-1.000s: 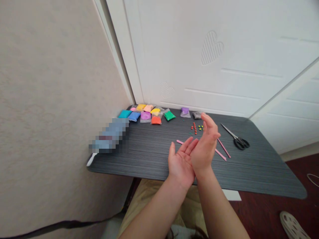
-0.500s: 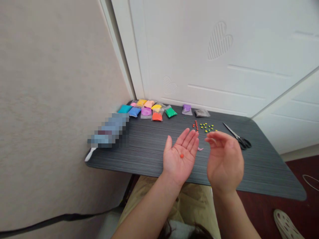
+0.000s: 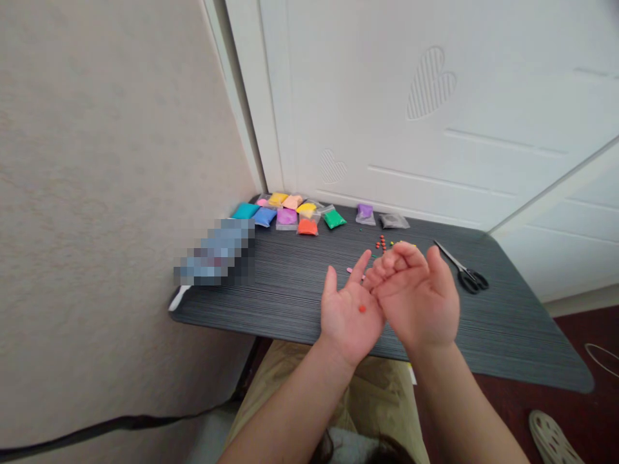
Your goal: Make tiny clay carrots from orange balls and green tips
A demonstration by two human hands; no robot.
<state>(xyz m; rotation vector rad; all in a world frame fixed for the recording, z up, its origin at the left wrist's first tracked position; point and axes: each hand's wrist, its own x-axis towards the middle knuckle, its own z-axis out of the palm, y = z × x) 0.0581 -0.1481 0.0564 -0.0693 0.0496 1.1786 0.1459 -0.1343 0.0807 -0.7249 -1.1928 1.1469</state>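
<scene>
My left hand (image 3: 351, 319) is palm up with its thumb and index finger stretched out. On its palm rests a small orange ball of modelling clay (image 3: 362, 309). My right hand (image 3: 420, 296) is beside it, palm towards me, thumb apart and fingers loosely curled over the fingers of my left hand, holding nothing that I can see. Beyond the hands lie small orange clay balls (image 3: 382, 244) on the table. Yellow and green bits (image 3: 406, 244) are mostly hidden behind my right hand. A thin pink clay piece (image 3: 350, 270) shows just past my left hand.
Bags of coloured clay, among them an orange bag (image 3: 307, 227), a green bag (image 3: 334, 218) and a purple bag (image 3: 365, 213), line the back of the dark table (image 3: 522, 335). Scissors (image 3: 463, 270) lie at the right. A blurred-out item (image 3: 215, 251) is at the left, by the wall.
My right hand has moved left and turned, its fingers now over those of my left hand. The orange clay ball is still on my left palm.
</scene>
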